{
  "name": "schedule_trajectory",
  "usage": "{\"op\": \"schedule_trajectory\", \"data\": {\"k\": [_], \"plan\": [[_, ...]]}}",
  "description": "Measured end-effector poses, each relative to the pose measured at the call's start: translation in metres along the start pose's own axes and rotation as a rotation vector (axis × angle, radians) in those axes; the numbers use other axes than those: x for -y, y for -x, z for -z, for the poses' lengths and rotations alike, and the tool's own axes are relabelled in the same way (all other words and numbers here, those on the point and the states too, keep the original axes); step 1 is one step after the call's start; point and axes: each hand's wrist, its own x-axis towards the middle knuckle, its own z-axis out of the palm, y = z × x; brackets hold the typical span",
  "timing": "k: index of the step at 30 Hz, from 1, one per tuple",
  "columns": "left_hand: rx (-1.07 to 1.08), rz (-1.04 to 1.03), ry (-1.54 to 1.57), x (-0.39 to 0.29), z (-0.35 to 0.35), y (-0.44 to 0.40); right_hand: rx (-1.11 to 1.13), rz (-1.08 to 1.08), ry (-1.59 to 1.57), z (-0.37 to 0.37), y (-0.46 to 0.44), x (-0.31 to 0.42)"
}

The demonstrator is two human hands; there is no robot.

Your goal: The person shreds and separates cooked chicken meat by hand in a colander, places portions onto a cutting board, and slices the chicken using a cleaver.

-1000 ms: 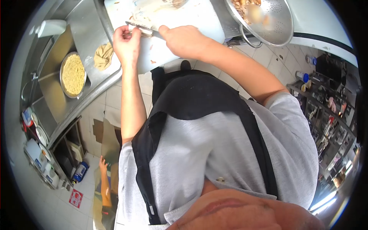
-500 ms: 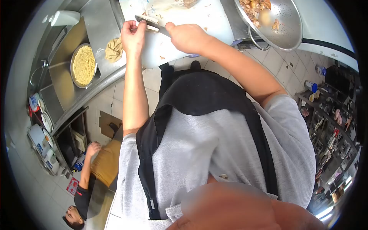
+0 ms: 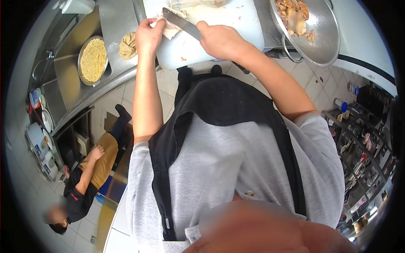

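Observation:
My right hand is closed around the handle of a kitchen knife. The blade points left across a pale piece of meat on the white cutting board. At the board's left edge, my left hand pinches that piece with its fingertips, close to the blade. Its exact kind is hard to make out. A clear plastic bag lies at the board's top edge. Small brown scraps are scattered over the board.
Right of the board stands a metal colander with browned meat pieces. A tan cloth lies left of my left hand. In the sink sits a bowl of yellow noodles. Another person stands at lower left.
The knife blade has shifted and now lies over the pale piece, more of its flat side showing. The view has moved slightly. The other person has come further into view.

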Motion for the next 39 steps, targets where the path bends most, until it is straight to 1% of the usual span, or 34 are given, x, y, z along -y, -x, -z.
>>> {"op": "schedule_trajectory", "data": {"k": [1,5,7,9,11,13,14,16,22,25,28,29,30,32,34,35,36,37,39], "plan": [[0.013,0.015,-0.071,-0.006,0.002,0.001,0.001,0.001,0.0,0.0,-0.001,0.002],[-0.021,-0.003,-0.073,-0.009,0.0,0.002,-0.007,0.003,0.03,-0.002,-0.003,0.009],[-0.028,-0.056,0.006,-0.001,-0.005,-0.004,-0.015,-0.001,0.031,-0.008,-0.005,0.009],[-0.011,-0.06,0.061,0.007,-0.007,-0.009,-0.098,0.063,0.048,-0.015,-0.008,0.008],[0.019,-0.062,0.112,0.014,-0.008,-0.009,-0.079,0.05,0.033,-0.015,-0.015,0.016],[-0.041,-0.098,0.134,0.008,-0.005,-0.016,-0.08,0.042,0.025,-0.012,-0.025,0.02],[-0.043,-0.104,0.132,0.007,-0.003,-0.019,-0.097,0.061,0.04,-0.015,-0.031,0.019],[-0.022,-0.107,0.027,0.005,-0.001,-0.022,-0.118,0.079,0.048,-0.014,-0.027,0.018],[-0.006,-0.106,0.026,0.021,-0.006,-0.034,-0.128,0.106,0.107,-0.014,-0.017,0.011],[-0.006,-0.088,0.074,0.021,-0.006,-0.031,-0.133,0.101,0.08,-0.018,-0.02,0.013],[0.022,-0.129,0.091,0.02,-0.004,-0.027,-0.129,0.089,0.099,-0.019,-0.031,0.019],[0.019,-0.124,0.095,0.019,-0.003,-0.028,-0.16,0.103,0.11,-0.019,-0.035,0.02],[0.028,-0.133,0.055,0.019,-0.003,-0.029,-0.192,0.115,0.12,-0.02,-0.039,0.021],[0.033,-0.143,0.014,0.022,-0.007,-0.032,-0.182,0.114,0.094,-0.019,-0.064,0.027],[0.045,-0.141,0.096,0.018,-0.008,-0.03,-0.179,0.14,0.071,-0.017,-0.076,0.03],[-0.014,-0.202,-0.042,0.013,-0.005,-0.022,-0.179,0.137,0.069,-0.015,-0.079,0.026],[-0.012,-0.115,0.008,0.011,-0.01,-0.022,-0.168,0.149,0.061,-0.019,-0.081,0.023],[-0.067,-0.099,0.015,0.003,-0.012,-0.014,-0.202,0.199,0.091,-0.028,-0.076,0.011],[-0.069,-0.088,0.011,0.002,-0.01,-0.007,-0.156,0.118,0.125,-0.023,-0.052,0.008]]}}
